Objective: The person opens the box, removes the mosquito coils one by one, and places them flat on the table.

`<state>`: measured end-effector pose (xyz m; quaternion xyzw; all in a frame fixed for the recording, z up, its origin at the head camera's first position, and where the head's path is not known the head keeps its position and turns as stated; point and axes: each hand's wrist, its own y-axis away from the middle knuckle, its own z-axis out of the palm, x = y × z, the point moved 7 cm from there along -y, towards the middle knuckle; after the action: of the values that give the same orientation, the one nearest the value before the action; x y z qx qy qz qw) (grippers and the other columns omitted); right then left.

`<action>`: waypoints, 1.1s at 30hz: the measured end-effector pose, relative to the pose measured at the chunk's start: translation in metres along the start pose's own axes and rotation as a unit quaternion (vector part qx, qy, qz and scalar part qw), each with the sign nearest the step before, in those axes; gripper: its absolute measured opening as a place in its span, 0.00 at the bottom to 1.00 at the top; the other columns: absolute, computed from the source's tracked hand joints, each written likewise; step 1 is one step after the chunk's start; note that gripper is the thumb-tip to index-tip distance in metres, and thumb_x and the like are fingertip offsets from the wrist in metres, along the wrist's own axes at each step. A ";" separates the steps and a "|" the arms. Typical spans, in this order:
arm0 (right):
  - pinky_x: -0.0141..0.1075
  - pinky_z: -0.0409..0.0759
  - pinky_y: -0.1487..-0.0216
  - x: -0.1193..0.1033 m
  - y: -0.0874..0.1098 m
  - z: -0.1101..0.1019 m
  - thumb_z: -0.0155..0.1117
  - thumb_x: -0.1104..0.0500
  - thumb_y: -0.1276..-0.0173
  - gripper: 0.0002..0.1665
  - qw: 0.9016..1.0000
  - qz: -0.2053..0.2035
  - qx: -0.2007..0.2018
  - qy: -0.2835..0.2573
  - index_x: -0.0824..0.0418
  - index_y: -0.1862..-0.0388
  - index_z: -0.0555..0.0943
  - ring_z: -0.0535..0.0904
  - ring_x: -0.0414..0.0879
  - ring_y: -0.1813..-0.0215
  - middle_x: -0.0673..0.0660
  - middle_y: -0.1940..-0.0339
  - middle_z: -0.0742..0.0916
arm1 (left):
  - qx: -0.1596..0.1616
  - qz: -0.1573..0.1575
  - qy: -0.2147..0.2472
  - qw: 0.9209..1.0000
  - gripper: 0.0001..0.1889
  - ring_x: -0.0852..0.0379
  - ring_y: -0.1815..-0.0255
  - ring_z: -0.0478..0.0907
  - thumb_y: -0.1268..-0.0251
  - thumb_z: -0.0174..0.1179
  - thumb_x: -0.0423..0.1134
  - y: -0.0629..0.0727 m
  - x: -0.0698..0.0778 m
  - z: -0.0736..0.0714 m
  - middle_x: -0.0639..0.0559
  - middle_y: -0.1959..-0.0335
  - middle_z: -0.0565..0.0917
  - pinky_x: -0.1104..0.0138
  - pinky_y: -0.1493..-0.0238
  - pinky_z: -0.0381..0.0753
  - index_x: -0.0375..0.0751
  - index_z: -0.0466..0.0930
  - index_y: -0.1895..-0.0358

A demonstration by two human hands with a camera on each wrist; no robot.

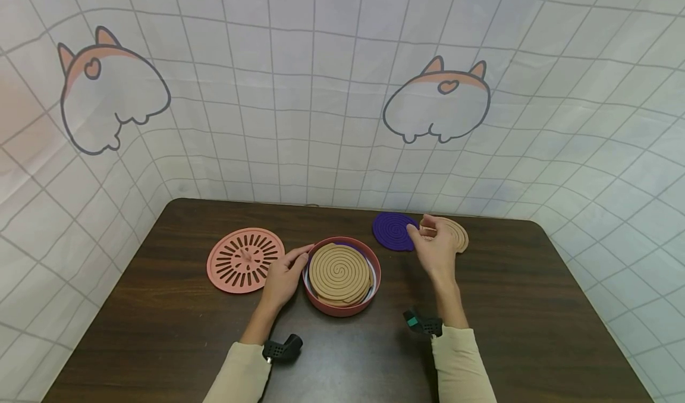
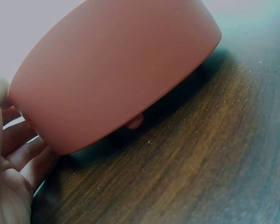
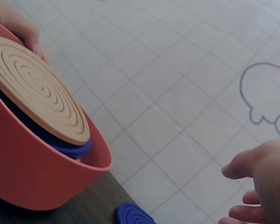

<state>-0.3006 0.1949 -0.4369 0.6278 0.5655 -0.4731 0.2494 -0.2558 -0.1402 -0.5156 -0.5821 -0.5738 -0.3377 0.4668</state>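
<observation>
Dark brown wood-grain table, glossy at the near middle, front edge out of frame; pale specks on it in the left wrist view. Beyond it, a white grid cloth with soft folds, wrapping both sides; two cartoon animals printed on it, left one tilted, right one level.

Hard to make out: both sleeves run off the bottom edge. The bowl stands mid-table, its top cropped in the left wrist view; one small foot shows below. In it lies a stack, top coaster tan, purple edge beneath; lower layers mostly covered, count unclear. Left hand on the bowl's left side, fingers extended against the outer wall, no curl round it seen. Right hand grasps nothing, fingers loose and thumb apart; it hides the left part of the far tan coaster. Whether it touches that coaster, cannot tell.

Around: black wrist units, left and right, near the cuffs. Pink slotted disc with a central knob, left of the bowl, its right edge partly behind the left hand. Far right of the bowl, purple coaster, flat beside the tan one, its right edge by the right thumb; cropped in the right wrist view.
</observation>
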 end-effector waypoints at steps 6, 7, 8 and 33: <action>0.21 0.73 0.58 -0.007 0.003 0.008 0.70 0.54 0.35 0.30 1.000 -0.007 -0.019 0.009 0.65 0.37 0.77 0.83 0.54 0.48 0.63 0.43 0.85 | -0.005 -0.004 0.005 1.000 0.15 0.51 0.37 0.81 0.24 0.53 0.46 0.000 -0.001 0.001 0.49 0.42 0.86 0.51 0.36 0.77 0.56 0.85 0.42; 0.21 0.73 0.58 -0.009 0.004 0.009 0.70 0.54 0.35 0.30 1.000 -0.009 -0.022 0.010 0.65 0.37 0.77 0.83 0.55 0.48 0.64 0.43 0.85 | -0.005 -0.007 0.006 1.000 0.15 0.52 0.37 0.81 0.24 0.53 0.46 0.000 -0.001 0.001 0.50 0.42 0.86 0.51 0.36 0.77 0.56 0.85 0.42; 0.21 0.73 0.58 -0.010 0.005 0.011 0.70 0.54 0.35 0.29 1.000 -0.011 -0.024 0.012 0.65 0.38 0.77 0.83 0.55 0.48 0.64 0.43 0.85 | -0.005 -0.007 0.006 1.000 0.15 0.52 0.37 0.81 0.24 0.53 0.46 0.000 -0.001 0.001 0.50 0.42 0.86 0.51 0.36 0.77 0.56 0.85 0.42; 0.48 0.83 0.48 -0.032 0.017 0.037 0.71 0.56 0.36 0.31 0.996 -0.048 -0.078 0.025 0.67 0.37 0.77 0.84 0.56 0.50 0.65 0.45 0.85 | -0.004 -0.002 0.000 1.000 0.15 0.51 0.37 0.81 0.24 0.53 0.46 -0.001 0.000 0.000 0.49 0.42 0.86 0.50 0.37 0.77 0.55 0.85 0.41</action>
<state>-0.2930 0.1448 -0.4286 0.5900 0.6362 -0.4236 0.2602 -0.2564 -0.1403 -0.5152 -0.5830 -0.5736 -0.3404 0.4640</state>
